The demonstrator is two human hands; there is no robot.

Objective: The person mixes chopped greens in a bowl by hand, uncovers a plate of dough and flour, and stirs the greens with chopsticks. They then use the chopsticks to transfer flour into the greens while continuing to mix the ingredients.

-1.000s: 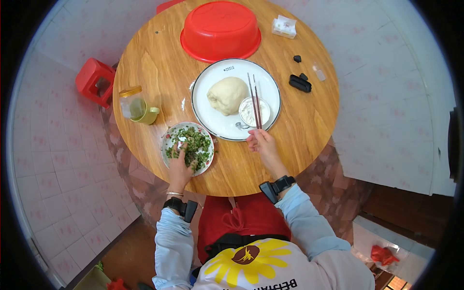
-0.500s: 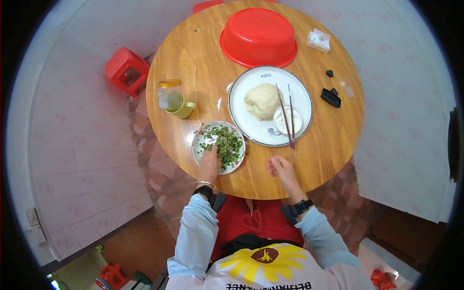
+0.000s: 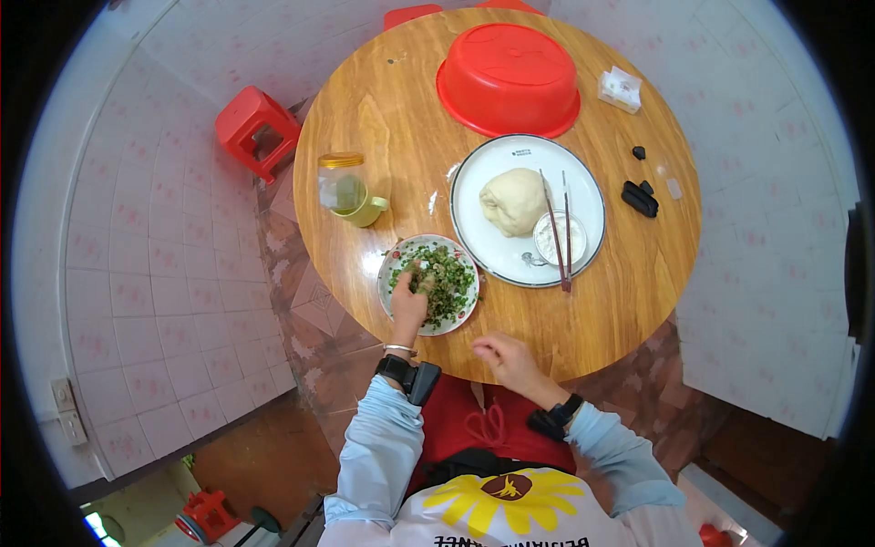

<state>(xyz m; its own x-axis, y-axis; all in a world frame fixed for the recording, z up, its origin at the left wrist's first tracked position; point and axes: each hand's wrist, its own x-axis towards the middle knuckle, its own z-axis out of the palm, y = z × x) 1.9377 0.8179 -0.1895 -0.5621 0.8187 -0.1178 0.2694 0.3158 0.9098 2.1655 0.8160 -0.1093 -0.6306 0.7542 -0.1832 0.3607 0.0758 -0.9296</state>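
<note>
My left hand (image 3: 409, 304) reaches into a patterned bowl (image 3: 390, 314) of chopped greens mixed with bits of filling (image 3: 448, 284). Its thumb and fingers are apart, with the tips among the greens at the bowl's left side. My right hand (image 3: 512, 361) hovers at the table's near edge, right of the bowl, fingers curled in and nothing visible in them. Beyond it, a large white plate (image 3: 476, 239) carries a ball of dough (image 3: 513, 202), a small bowl of white powder (image 3: 550, 239) and a pair of dark chopsticks (image 3: 567, 239) laid across that small bowl.
An upturned red basin (image 3: 510, 77) sits at the far side of the round wooden table (image 3: 383, 109). Left are a gold-lidded jar (image 3: 341, 178) and a yellow-green mug (image 3: 366, 213). Tissues (image 3: 620, 89) and black objects (image 3: 640, 199) lie right. A red stool (image 3: 258, 128) stands left.
My right hand has moved left and back toward my body. In the bowl, my left hand's fingers have shifted and spread among the greens. The whole view has shifted slightly.
</note>
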